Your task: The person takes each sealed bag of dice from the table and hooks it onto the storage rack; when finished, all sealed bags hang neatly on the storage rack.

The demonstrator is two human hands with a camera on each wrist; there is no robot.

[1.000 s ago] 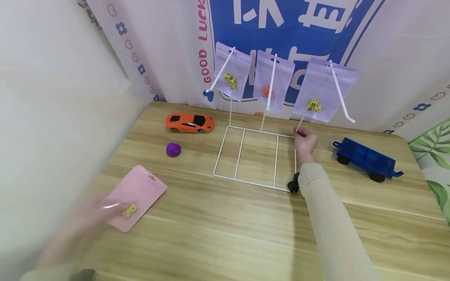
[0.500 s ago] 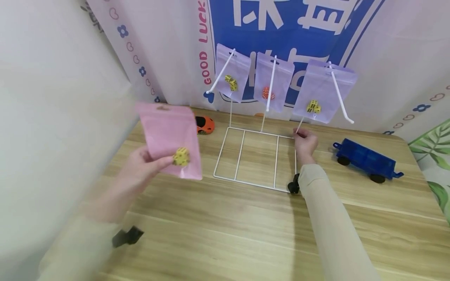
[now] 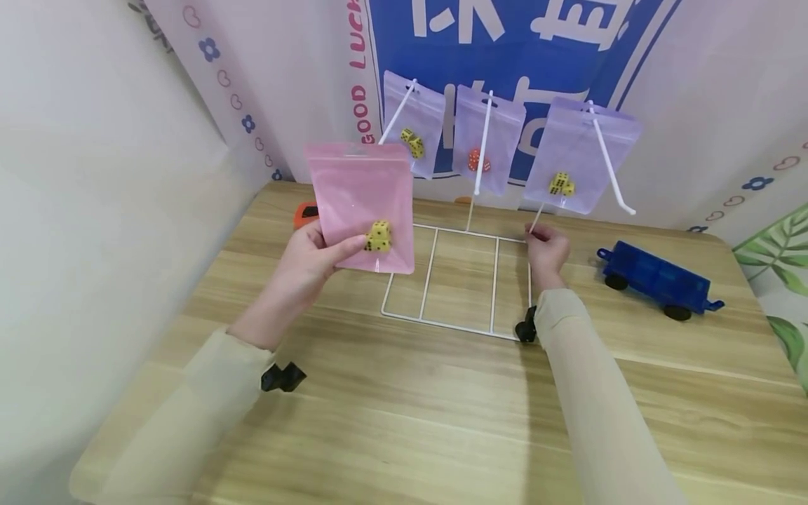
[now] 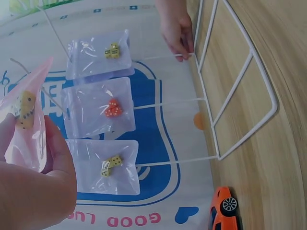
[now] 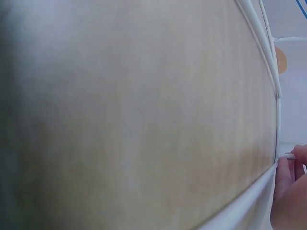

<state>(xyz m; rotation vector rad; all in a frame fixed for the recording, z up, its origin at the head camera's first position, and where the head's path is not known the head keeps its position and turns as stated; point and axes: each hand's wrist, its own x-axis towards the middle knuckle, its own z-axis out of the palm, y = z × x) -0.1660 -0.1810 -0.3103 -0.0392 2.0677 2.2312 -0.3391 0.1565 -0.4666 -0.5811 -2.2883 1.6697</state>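
My left hand (image 3: 306, 263) pinches a pink zip bag (image 3: 360, 189) by its lower left part, thumb in front beside the yellow dice (image 3: 379, 237) inside it. The bag is held upright in the air, left of a white wire rack (image 3: 492, 280). At the rack's back right corner my right hand (image 3: 546, 251) pinches the base of an upright wire. Three lilac bags hang on the rack's arms: the left bag (image 3: 429, 105) and right bag (image 3: 587, 140) hold yellow dice, the middle bag (image 3: 470, 126) red dice. In the left wrist view, the pink bag (image 4: 33, 139) appears edge-on.
An orange toy car (image 3: 306, 212) is mostly hidden behind the pink bag and left hand. On the right of the wooden table (image 3: 429, 414) stands a blue toy wagon (image 3: 656, 277). A printed curtain (image 3: 694, 105) hangs behind the rack.
My left hand has lifted the pink bag off the table at the left and carried it up and right toward the rack. The right hand stays at the rack's corner.
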